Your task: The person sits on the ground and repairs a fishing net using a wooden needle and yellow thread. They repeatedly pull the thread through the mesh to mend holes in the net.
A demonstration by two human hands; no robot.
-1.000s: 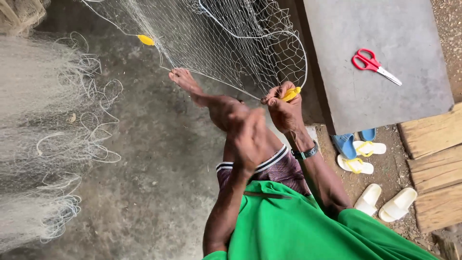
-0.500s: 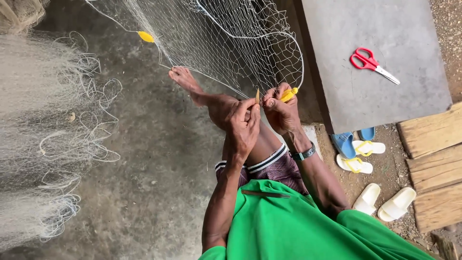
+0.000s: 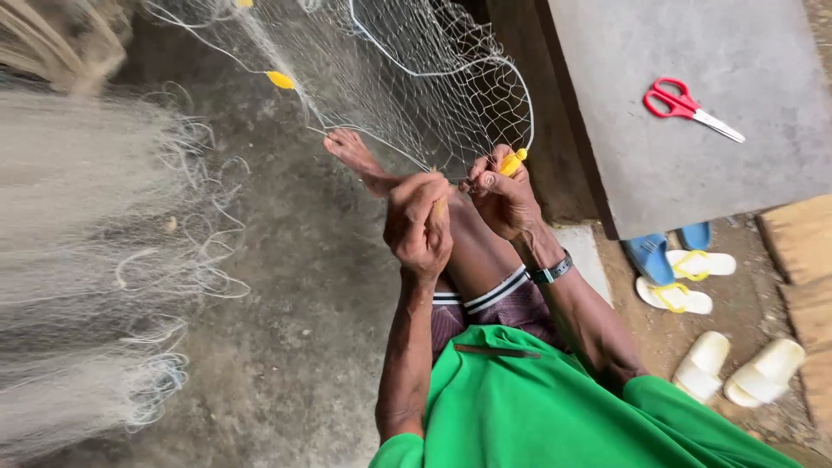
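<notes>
- The fishing net (image 3: 407, 78) hung stretched above the person's outstretched foot (image 3: 351, 154), its edge cord running from the far yellow float (image 3: 281, 80) down toward the hands.
- The right hand (image 3: 503, 201) was closed on a near yellow float (image 3: 513, 162) just right of the foot; the float's long axis was tilted, its upper end pointing up and right.
- The left hand (image 3: 419, 224) was clenched on a thin, pale netting needle (image 3: 439, 204), just beside the right hand; the needle ran roughly upright toward the net edge.
- Compared with half a second earlier, the left hand had closed into a tighter fist and sat slightly lower against the leg; the right hand's grasp was unchanged.
- Red scissors (image 3: 689, 106) lay on the grey slab (image 3: 737, 173), well right of the foot.
</notes>
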